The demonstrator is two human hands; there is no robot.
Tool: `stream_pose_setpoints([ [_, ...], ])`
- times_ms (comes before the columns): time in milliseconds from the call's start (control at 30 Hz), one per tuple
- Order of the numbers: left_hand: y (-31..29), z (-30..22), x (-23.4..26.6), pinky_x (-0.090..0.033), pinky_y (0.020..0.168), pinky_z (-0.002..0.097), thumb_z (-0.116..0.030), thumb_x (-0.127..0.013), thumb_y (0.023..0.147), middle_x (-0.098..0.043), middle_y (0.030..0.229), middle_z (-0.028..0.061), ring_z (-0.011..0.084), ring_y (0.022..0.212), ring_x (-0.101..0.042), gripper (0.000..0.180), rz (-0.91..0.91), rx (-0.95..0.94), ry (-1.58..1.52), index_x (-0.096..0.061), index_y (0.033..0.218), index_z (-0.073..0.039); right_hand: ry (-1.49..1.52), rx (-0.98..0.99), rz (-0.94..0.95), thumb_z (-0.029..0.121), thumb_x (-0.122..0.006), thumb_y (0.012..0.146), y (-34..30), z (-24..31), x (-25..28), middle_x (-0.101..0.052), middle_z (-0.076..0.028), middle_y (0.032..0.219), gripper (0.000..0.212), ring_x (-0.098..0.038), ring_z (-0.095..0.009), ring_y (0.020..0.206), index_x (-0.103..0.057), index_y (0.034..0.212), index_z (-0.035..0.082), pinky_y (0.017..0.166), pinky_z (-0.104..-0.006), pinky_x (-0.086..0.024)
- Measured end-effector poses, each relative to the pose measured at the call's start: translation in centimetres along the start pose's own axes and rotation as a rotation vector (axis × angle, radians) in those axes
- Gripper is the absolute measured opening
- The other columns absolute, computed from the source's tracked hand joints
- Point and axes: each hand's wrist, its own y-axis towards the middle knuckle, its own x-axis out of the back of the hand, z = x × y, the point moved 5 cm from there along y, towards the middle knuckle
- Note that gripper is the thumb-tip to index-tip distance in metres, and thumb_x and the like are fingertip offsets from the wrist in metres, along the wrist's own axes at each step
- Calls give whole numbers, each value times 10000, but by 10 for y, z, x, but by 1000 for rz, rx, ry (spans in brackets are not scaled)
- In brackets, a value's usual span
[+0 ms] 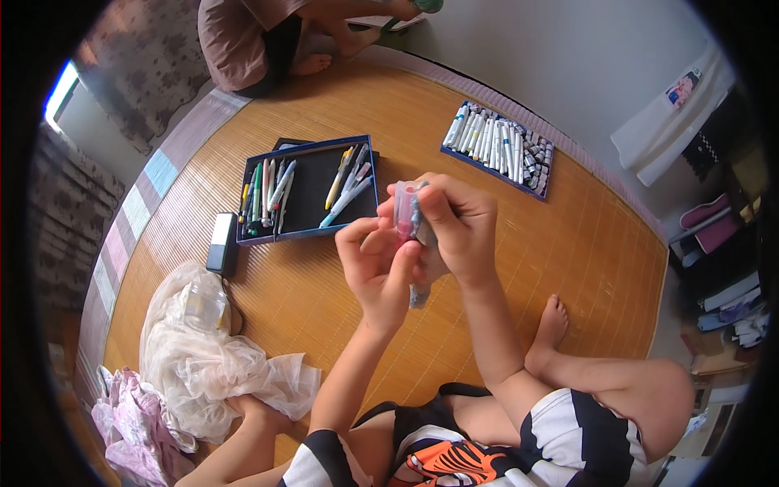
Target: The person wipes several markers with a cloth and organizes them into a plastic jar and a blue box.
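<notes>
Raised over the mat, my right hand [464, 227] is closed round a small translucent pink plastic item [404, 204] and a bunched grey-blue piece [418, 294] that looks like cloth. The pink item's exact kind is not clear. My left hand [375, 272] is closed too, its thumb and fingertips pinching at the lower end of the pink item. Fingers hide part of both things. Beyond my hands lies a shallow dark tray with a blue rim [308, 237], with several pens and markers [258, 195] in two loose groups.
At the far right is a box of white markers [495, 142]. A black-and-white case [221, 243] lies left of the tray. Sheer cream fabric [203, 361], a clear plastic container [207, 307] and pink cloth [134, 418] are at near left. Another person [235, 49] sits at the far edge.
</notes>
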Motion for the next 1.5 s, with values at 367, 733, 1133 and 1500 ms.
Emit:
stream_pose_setpoints([
  [367,6,-8,-5,-347,381,160,-117,-425,801,-518,631,84,104,450,-481,124,87,-145,133,-352,850,-30,87,13,52,202,-598,691,0,-7,7,-544,-96,686,228,-545,-137,598,-525,730,-10,544,-221,-451],
  [733,6,-10,0,-369,412,161,-104,-431,789,-516,675,84,91,498,-492,119,156,-149,102,-410,832,5,100,76,54,151,-661,620,-1,-1,5,-469,-26,637,206,-444,-66,529,-534,698,7,458,-170,-347],
  [1133,3,-13,-9,-369,422,178,-49,-426,789,-505,682,101,83,499,-463,109,230,-280,43,-417,853,39,26,225,61,189,-616,668,-1,17,7,-450,-13,613,187,-403,-53,532,-551,658,14,445,-162,-301],
  [1500,-1,-13,-14,-323,387,155,-52,-392,803,-517,622,87,48,427,-404,103,177,-181,33,-420,855,33,115,174,36,186,-613,681,-3,7,11,-424,5,599,198,-350,-27,526,-511,633,23,431,-157,-249],
])
